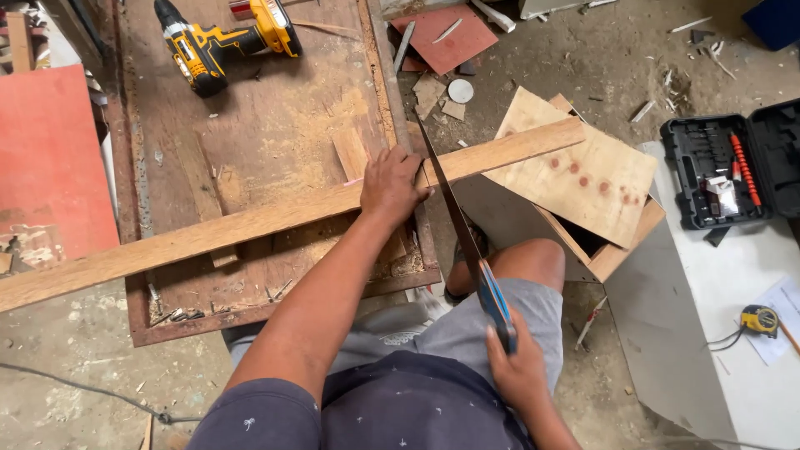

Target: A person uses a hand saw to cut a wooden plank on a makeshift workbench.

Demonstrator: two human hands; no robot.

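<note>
A long wooden plank [233, 225] lies slantwise across a low brown work board [275, 125], its right end reaching over a plywood box [583, 179]. My left hand [389, 185] presses flat on the plank near the board's right edge. My right hand [518, 373] grips the blue handle of a hand saw [460, 225]. The saw blade runs up from my hand and meets the plank just right of my left hand's fingers. My bent knee shows under the saw.
A yellow and black cordless drill [218, 43] lies at the board's far end. An open black tool case [729, 167] and a yellow tape measure [759, 319] rest on a white surface at right. A red panel [50, 158] stands left. Wood scraps litter the concrete floor.
</note>
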